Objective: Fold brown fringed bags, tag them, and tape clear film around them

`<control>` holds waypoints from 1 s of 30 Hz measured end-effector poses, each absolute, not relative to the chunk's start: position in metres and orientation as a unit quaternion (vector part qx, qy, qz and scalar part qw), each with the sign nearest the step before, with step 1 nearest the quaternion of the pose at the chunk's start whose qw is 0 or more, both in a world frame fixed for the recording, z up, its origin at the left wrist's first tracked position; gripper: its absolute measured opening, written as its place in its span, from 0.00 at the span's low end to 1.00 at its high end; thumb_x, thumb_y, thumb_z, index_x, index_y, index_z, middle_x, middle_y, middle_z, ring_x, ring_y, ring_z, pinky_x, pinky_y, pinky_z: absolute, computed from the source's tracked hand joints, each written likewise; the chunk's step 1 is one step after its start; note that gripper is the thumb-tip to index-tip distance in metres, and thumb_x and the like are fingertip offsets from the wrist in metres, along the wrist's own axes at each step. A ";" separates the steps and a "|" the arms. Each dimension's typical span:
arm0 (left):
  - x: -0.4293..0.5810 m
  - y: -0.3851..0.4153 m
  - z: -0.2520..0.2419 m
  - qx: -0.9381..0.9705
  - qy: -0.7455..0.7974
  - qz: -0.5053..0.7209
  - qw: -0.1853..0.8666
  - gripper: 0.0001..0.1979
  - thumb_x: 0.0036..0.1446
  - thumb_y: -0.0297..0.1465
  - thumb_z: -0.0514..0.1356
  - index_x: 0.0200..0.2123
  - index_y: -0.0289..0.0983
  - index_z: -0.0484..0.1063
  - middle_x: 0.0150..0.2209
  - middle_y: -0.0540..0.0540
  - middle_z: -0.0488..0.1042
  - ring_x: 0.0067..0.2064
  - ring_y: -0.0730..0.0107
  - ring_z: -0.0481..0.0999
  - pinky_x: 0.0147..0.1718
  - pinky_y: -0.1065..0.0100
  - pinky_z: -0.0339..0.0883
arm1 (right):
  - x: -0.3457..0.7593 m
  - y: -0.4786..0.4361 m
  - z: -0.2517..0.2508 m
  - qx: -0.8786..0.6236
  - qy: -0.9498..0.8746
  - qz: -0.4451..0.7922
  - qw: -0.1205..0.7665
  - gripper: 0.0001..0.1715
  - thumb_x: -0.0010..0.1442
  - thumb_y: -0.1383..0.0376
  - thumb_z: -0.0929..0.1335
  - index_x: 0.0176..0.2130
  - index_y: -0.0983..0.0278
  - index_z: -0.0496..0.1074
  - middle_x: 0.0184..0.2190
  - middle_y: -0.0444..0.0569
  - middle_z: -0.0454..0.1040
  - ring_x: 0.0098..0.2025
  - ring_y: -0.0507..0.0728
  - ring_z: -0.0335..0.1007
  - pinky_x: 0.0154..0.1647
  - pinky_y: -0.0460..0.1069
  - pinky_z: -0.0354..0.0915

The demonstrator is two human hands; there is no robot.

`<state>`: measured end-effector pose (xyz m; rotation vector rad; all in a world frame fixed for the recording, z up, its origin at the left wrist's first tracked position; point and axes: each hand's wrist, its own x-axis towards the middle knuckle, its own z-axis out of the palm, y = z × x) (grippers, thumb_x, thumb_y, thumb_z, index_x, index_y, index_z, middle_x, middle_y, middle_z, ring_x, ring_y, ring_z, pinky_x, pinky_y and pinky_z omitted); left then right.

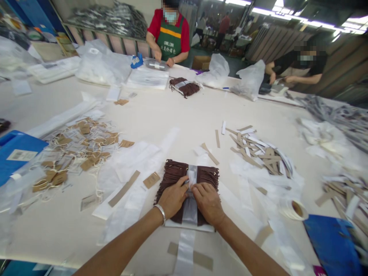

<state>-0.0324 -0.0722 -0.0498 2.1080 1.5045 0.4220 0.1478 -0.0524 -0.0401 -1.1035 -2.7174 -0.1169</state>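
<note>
A dark brown fringed bag [174, 168] lies flat near the table's front edge, with a pale board edge showing under it. A translucent plastic strip [190, 214] runs lengthwise over its middle. My left hand [174, 197], with a silver bracelet at the wrist, rests on the bag with its fingertips closed on the strip. From the other side, my right hand [207, 201] pinches the same strip, its fingers bent and nearly touching the left ones. The fingertips partly hide the strip there. A brown card tag [151, 179] lies just left of the bag.
Tags with strings [92, 153] are heaped at left beside a blue bin [20, 153]. Cardboard strips [258, 151] and a tape roll [293, 209] lie at right. Another brown bag [184, 87] sits farther back. Two co-workers, one in a green apron [169, 40], handle items across the table.
</note>
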 end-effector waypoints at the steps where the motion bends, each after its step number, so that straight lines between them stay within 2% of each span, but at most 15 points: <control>1: -0.032 -0.071 -0.050 0.773 0.556 0.160 0.260 0.21 0.63 0.27 0.51 0.59 0.41 0.60 0.67 0.48 0.53 0.56 0.67 0.70 0.56 0.65 0.64 | 0.147 -0.053 -0.040 -0.371 -0.923 -0.041 0.097 0.11 0.66 0.69 0.61 0.44 0.64 0.72 0.39 0.52 0.72 0.42 0.58 0.63 0.47 0.55 0.59; 6: -0.030 -0.068 -0.052 0.757 0.568 0.183 0.265 0.21 0.62 0.26 0.51 0.58 0.41 0.60 0.65 0.48 0.57 0.57 0.67 0.69 0.56 0.65 0.65 | 0.144 -0.054 -0.038 -0.348 -0.933 -0.047 0.073 0.09 0.65 0.69 0.63 0.40 0.64 0.72 0.38 0.52 0.72 0.42 0.59 0.62 0.48 0.56 0.60; 12: -0.026 -0.061 -0.058 0.742 0.572 0.235 0.260 0.20 0.59 0.22 0.52 0.54 0.40 0.62 0.61 0.48 0.62 0.59 0.68 0.67 0.58 0.65 0.62 | 0.143 -0.052 -0.033 -0.326 -0.939 -0.062 0.089 0.10 0.65 0.71 0.62 0.42 0.65 0.72 0.40 0.52 0.72 0.43 0.58 0.63 0.53 0.56 0.58; 19: -0.024 -0.056 -0.061 0.738 0.574 0.250 0.254 0.22 0.55 0.18 0.54 0.51 0.43 0.62 0.57 0.49 0.66 0.56 0.68 0.69 0.56 0.67 0.64 | 0.144 -0.050 -0.040 -0.300 -0.950 -0.061 0.057 0.06 0.65 0.68 0.64 0.40 0.65 0.71 0.39 0.52 0.70 0.42 0.59 0.61 0.47 0.55 0.60; 22: -0.024 -0.059 -0.062 0.735 0.585 0.254 0.230 0.22 0.56 0.20 0.54 0.53 0.42 0.61 0.58 0.47 0.65 0.55 0.66 0.70 0.54 0.65 0.67 | 0.143 -0.050 -0.040 -0.300 -0.951 -0.059 0.043 0.06 0.64 0.67 0.64 0.40 0.65 0.70 0.38 0.51 0.69 0.41 0.59 0.61 0.45 0.55 0.60; 25: -0.023 -0.061 -0.062 0.740 0.600 0.246 0.179 0.26 0.58 0.22 0.52 0.59 0.40 0.56 0.62 0.42 0.59 0.57 0.63 0.69 0.48 0.64 0.71 | 0.142 -0.050 -0.040 -0.305 -0.950 -0.049 0.043 0.06 0.64 0.66 0.64 0.40 0.65 0.70 0.37 0.51 0.69 0.41 0.59 0.61 0.46 0.56 0.60; 27: -0.023 -0.065 -0.062 0.778 0.565 0.235 0.141 0.27 0.59 0.21 0.50 0.61 0.40 0.56 0.64 0.41 0.56 0.59 0.62 0.67 0.50 0.63 0.70 | 0.143 -0.054 -0.040 -0.318 -0.945 -0.047 0.052 0.08 0.64 0.66 0.64 0.42 0.66 0.70 0.40 0.53 0.69 0.44 0.60 0.61 0.50 0.57 0.58; 30: -0.027 -0.076 -0.065 0.848 0.468 0.228 0.101 0.24 0.56 0.19 0.49 0.56 0.37 0.64 0.58 0.42 0.66 0.57 0.63 0.68 0.57 0.60 0.64 | 0.143 -0.069 -0.039 -0.335 -0.939 -0.046 0.065 0.10 0.66 0.66 0.62 0.44 0.68 0.70 0.44 0.55 0.69 0.46 0.60 0.62 0.51 0.58 0.58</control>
